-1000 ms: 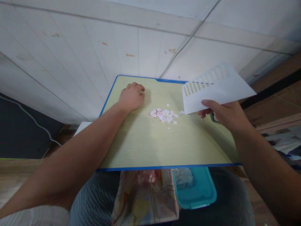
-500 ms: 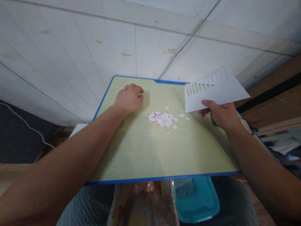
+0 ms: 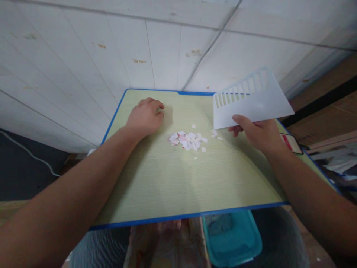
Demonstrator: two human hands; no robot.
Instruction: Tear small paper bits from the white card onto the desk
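My right hand [image 3: 258, 136] pinches a white sheet [image 3: 251, 109] by its lower edge, thumb on top. A row of slots is cut along the sheet's far side, and it is held tilted above the table. On the left, my left hand [image 3: 146, 116] rests on the table [image 3: 167, 182] with its fingers curled. Something small and pale shows between its thumb and fingers, but I cannot make out what it is. Between the hands lies a loose pile of small white and pinkish paper scraps [image 3: 188, 140], with several strays around it.
A phone-like flat object [image 3: 292, 143] lies at the table's right edge, partly behind my right wrist. Below the front edge, a teal plastic tub [image 3: 234, 242] stands beside a patterned bag or cloth [image 3: 167, 245]. A white panelled wall [image 3: 164, 56] with a grey cable [image 3: 212, 44] closes the back.
The view has shifted slightly, so table and hands appear further left. The sheet stays in my right hand, and more of the phone-like object shows. The paper pile looks the same.
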